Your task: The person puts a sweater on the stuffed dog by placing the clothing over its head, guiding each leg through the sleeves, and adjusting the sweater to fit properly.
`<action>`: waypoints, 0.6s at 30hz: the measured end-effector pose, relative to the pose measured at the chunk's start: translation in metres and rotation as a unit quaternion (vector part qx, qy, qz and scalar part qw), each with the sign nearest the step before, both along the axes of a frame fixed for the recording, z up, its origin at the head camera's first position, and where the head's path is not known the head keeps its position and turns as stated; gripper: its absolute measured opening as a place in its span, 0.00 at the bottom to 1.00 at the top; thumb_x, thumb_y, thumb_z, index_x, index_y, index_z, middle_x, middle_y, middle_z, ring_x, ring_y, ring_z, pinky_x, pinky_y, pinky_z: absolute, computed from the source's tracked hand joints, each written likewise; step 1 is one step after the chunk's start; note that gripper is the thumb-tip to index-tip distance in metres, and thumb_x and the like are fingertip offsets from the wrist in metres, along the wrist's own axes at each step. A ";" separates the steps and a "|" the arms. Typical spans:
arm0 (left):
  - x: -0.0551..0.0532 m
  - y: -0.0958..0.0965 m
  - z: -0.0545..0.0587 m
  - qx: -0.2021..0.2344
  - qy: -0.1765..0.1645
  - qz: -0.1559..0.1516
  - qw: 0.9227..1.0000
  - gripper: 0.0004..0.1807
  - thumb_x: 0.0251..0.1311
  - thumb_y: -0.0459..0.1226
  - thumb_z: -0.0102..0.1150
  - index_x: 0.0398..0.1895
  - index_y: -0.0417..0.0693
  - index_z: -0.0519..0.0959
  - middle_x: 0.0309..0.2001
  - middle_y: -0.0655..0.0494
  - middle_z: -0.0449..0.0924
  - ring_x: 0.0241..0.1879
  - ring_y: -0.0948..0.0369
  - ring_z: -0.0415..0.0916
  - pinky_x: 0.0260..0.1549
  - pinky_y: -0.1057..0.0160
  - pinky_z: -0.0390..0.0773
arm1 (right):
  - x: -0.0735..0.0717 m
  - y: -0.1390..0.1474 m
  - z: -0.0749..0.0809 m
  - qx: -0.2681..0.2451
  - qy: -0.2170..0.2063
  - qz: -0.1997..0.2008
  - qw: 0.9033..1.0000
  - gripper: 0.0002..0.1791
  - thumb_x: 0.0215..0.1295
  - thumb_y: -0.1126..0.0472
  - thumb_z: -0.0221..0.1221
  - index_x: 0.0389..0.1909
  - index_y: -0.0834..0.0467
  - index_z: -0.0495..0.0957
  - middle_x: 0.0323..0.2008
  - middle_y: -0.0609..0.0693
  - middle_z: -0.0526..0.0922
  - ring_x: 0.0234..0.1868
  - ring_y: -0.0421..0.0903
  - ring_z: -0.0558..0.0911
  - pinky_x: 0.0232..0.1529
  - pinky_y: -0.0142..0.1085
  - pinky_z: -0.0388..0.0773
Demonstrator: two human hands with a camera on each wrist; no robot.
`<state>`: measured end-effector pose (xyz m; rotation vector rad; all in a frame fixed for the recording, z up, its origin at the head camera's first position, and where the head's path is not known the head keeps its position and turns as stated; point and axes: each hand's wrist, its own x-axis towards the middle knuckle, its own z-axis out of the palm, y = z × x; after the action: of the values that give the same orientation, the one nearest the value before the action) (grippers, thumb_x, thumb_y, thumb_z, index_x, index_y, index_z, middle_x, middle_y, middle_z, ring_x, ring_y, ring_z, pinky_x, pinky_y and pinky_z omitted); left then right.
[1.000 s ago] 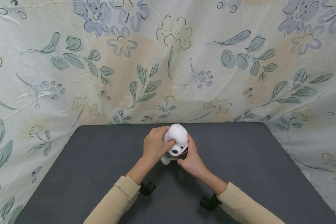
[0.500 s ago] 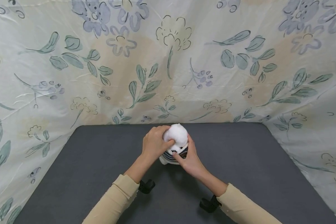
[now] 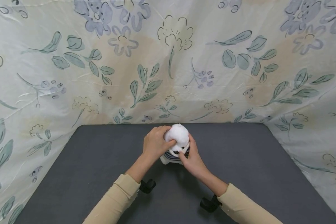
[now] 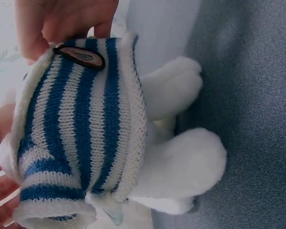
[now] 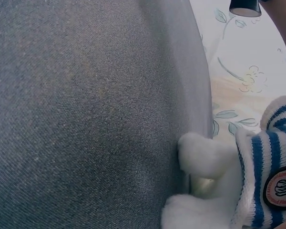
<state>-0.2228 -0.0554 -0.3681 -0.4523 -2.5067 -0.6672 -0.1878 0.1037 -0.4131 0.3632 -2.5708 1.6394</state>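
Observation:
A white plush toy dog [image 3: 177, 135] with a dark nose stands upright near the table's far edge, wearing a knitted blue-and-white striped sweater [image 4: 86, 114]. My left hand [image 3: 156, 143] grips its head from the left, thumb across the face. From the right, my right hand [image 3: 194, 161] holds the toy at the neck of the sweater, thumb near the muzzle. An oval patch [image 5: 282, 188] is on the sweater's front. White legs [image 4: 181, 162] poke out below the hem. Fingers behind the toy are partly hidden in the head view.
The toy is on a dark grey cloth-covered table [image 3: 100, 161]. A floral curtain [image 3: 173, 62] hangs behind the table and along both sides. Black wrist cameras [image 3: 210, 203] hang under both forearms.
My right thumb has moved up from the toy's lower front to beside its muzzle, so more of the striped sweater shows. The left hand keeps its hold, almost still.

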 end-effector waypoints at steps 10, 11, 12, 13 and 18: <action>-0.001 -0.001 -0.002 0.003 0.006 0.000 1.000 0.24 0.40 0.48 0.72 0.44 0.52 0.81 0.39 0.56 0.83 0.36 0.57 0.78 0.27 0.57 0.78 | -0.003 0.000 -0.004 0.011 0.028 -0.015 0.999 0.45 0.56 0.70 0.54 0.71 0.56 0.39 0.68 0.59 0.47 0.65 0.55 0.56 0.55 0.53 0.64; -0.001 -0.001 -0.002 0.003 0.005 0.001 1.000 0.24 0.40 0.48 0.72 0.44 0.52 0.82 0.39 0.56 0.83 0.35 0.57 0.78 0.27 0.57 0.78 | -0.004 0.001 -0.004 0.014 0.031 -0.016 0.999 0.45 0.55 0.70 0.54 0.70 0.56 0.40 0.68 0.60 0.47 0.65 0.55 0.56 0.56 0.53 0.63; -0.001 -0.001 -0.002 0.003 0.003 0.002 1.000 0.24 0.40 0.48 0.72 0.44 0.53 0.82 0.39 0.56 0.83 0.35 0.57 0.78 0.27 0.57 0.78 | -0.004 0.001 -0.004 0.016 0.032 -0.018 0.999 0.45 0.55 0.71 0.55 0.70 0.56 0.40 0.67 0.60 0.48 0.65 0.55 0.55 0.56 0.53 0.62; -0.001 -0.001 -0.002 0.004 0.001 0.002 1.000 0.24 0.40 0.49 0.72 0.44 0.53 0.82 0.39 0.56 0.83 0.35 0.57 0.78 0.27 0.57 0.78 | -0.005 0.001 -0.005 0.018 0.036 -0.020 0.999 0.46 0.54 0.71 0.55 0.70 0.57 0.40 0.67 0.60 0.48 0.65 0.55 0.55 0.57 0.53 0.61; -0.002 -0.002 -0.002 0.004 0.000 0.002 1.000 0.24 0.40 0.49 0.72 0.44 0.53 0.82 0.39 0.56 0.83 0.35 0.57 0.78 0.27 0.58 0.78 | -0.006 0.002 -0.007 0.036 0.054 -0.027 0.998 0.46 0.51 0.71 0.56 0.70 0.58 0.42 0.66 0.60 0.51 0.64 0.55 0.57 0.57 0.53 0.60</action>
<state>-0.2245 -0.0570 -0.3703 -0.4455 -2.5037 -0.6749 -0.1939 0.1059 -0.4203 0.3711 -2.5423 1.4697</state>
